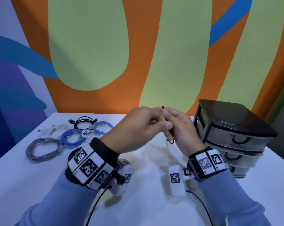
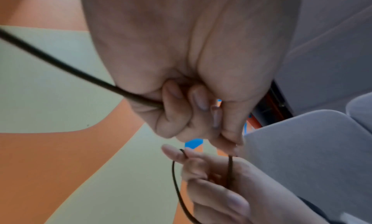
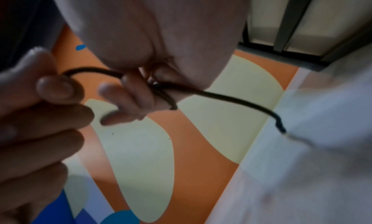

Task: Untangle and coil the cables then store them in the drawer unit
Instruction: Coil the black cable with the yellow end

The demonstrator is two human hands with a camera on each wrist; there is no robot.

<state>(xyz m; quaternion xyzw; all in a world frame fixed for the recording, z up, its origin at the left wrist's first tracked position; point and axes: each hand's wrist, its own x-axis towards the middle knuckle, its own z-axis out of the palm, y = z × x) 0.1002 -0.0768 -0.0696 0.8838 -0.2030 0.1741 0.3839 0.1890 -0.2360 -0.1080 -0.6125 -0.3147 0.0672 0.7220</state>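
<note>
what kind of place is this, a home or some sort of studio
Probably a staged recording or demo space rather than a home: a white table stands against a bold orange, green and blue mural wall, with coiled cables laid out and a small drawer unit alongside.

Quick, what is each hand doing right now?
Left hand: fingers curled, pinching the thin black cable.
Right hand: fingers curled, gripping the same black cable.

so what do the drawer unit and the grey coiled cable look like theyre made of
Drawer unit: looks like plastic, with a glossy black top that catches light and smoky see-through drawer fronts. Grey coiled cable: seems braided fabric over the cord, matte with a faint woven texture, though blur leaves that open.
</note>
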